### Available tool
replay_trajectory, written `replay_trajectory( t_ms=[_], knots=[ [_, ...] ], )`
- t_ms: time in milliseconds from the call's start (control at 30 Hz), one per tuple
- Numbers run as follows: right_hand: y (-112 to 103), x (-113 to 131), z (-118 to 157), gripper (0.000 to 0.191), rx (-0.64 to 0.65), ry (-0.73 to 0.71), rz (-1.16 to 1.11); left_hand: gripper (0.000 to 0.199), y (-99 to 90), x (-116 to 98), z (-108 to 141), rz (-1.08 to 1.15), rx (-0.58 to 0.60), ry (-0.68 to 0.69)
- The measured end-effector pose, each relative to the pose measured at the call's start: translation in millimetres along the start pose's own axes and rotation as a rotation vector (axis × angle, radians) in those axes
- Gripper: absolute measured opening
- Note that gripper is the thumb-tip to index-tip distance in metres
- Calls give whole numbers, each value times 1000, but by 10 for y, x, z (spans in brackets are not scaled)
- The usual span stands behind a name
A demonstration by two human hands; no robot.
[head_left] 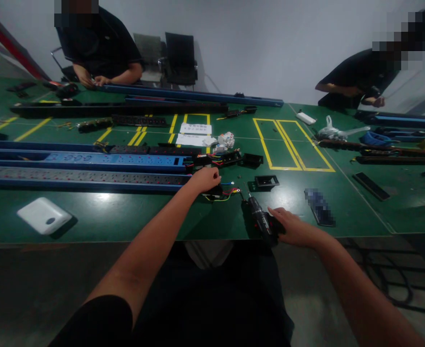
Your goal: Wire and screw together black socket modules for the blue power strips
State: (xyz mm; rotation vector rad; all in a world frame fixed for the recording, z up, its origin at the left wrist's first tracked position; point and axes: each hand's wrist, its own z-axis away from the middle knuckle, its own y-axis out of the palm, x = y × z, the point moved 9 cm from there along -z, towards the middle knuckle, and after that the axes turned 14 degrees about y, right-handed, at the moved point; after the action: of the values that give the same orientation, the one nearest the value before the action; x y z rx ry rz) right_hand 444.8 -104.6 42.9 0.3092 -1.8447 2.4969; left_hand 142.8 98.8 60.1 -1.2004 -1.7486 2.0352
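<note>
My right hand (292,227) is wrapped round a black cordless drill (258,213), its thin bit pointing away from me toward some loose wires. My left hand (205,180) is closed over the end of the nearer long power strip (126,179); whatever its fingers hold is hidden beneath them. Red, yellow-green and blue wires (229,193) with ring terminals stick out just right of that hand. A black rectangular frame (266,181) lies beyond the drill's tip. Behind my left hand, a blue-cased power strip (118,161) ends in wiring and a black socket part (231,157).
A white box-like device (44,215) sits at the left, and a phone (320,207) at the right. White connectors (225,140) and paper labels (195,140) lie mid-table. Two people work across the green table (346,197), which has yellow tape outlines and more strips.
</note>
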Motion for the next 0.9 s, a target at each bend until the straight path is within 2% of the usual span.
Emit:
replay_trajectory(
  t_ms=[67,133,233,300,333,467,567,667,767,833,900],
  knots=[
    [-114,-113,-98,87,30,-6,-79,23,16,14,-177,-26,71,5],
    [-268,-254,-269,80,-7,18,-136,20,50,-1,-361,-41,135,23],
    [-517,-470,-611,70,-183,113,-170,22,210,-71,-602,-36,287,40],
    [-612,-565,-844,74,-292,197,-133,24,347,-126,-712,-35,390,33],
    [-615,-577,-959,79,-308,224,-114,24,407,-151,-752,-38,427,26],
    [-497,-442,-1350,93,-222,206,-114,17,559,-205,-820,-33,495,11],
    [-495,-302,-1517,76,-190,164,-127,11,603,-186,-795,-8,514,28],
    [-622,-212,-1604,61,-215,158,-138,12,610,-125,-750,22,516,57],
    [-845,-114,-1642,63,-318,173,-189,17,568,-65,-726,65,446,88],
    [-973,45,-1657,62,-390,111,-273,22,531,-37,-706,79,383,98],
    [-1014,277,-1688,58,-406,-5,-338,28,500,-25,-669,77,329,98]
  ],
)
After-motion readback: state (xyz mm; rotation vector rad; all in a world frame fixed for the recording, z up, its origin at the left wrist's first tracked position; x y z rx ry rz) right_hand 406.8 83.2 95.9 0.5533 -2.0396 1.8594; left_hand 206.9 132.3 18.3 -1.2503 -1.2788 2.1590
